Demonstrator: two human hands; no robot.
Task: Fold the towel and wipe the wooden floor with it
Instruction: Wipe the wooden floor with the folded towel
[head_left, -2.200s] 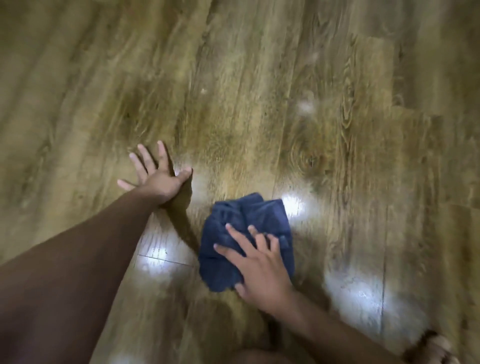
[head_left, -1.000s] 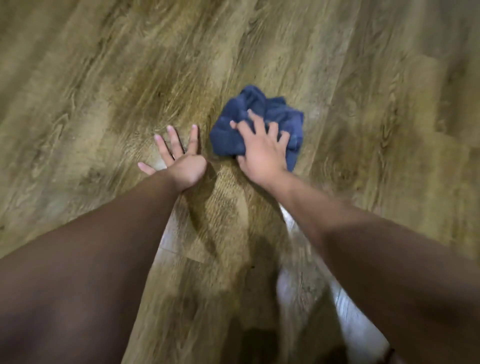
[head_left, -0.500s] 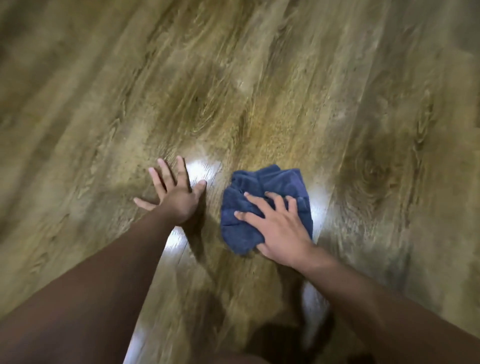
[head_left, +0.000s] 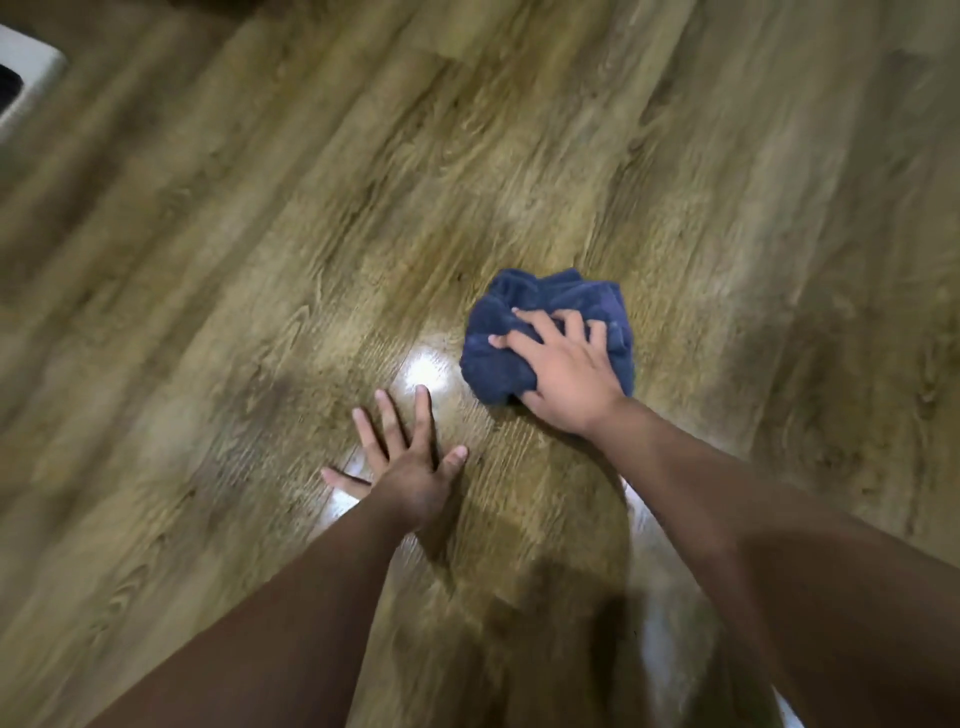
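the wooden floor fills the view. the navy towel, bunched rather than neatly folded, lies on it under the right hand, whose fingers curl into the cloth. the left hand rests flat beside it, fingers splayed wide. wiping looks underway; the next stroke calls for steady downward pressure.

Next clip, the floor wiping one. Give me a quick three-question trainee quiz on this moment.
1. Which hand presses the blue towel?
2. True or false: the left hand lies flat on the wooden floor with fingers spread.
3. The towel is: A) spread flat, B) bunched under the hand, C) lifted off the floor.

Key: 1. the right hand; 2. true; 3. B
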